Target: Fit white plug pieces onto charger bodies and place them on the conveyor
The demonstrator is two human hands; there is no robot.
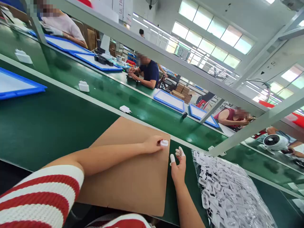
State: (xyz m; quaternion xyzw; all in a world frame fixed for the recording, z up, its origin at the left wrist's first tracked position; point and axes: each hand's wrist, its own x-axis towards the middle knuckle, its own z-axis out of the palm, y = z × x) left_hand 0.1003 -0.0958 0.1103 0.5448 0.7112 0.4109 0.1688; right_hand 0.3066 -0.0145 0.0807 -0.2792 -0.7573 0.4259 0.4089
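Note:
My left hand (pixel 153 144) is closed on a small white plastic part (pixel 164 143) above the far right corner of a brown cardboard sheet (pixel 128 167). Just right of the sheet, my right hand (pixel 178 166) is raised over the green table with its fingers apart and nothing between them. White covers sit on its thumb and fingertips. Beside it on the right lies a clear plastic bag (pixel 228 190) full of white plastic parts.
Beyond a pale rail, white chargers (pixel 84 86) stand along the green belt (pixel 104 91). A blue-edged tray (pixel 19 83) lies at left. A slanting metal post (pixel 256 122) rises behind the bag. Several people sit across the line.

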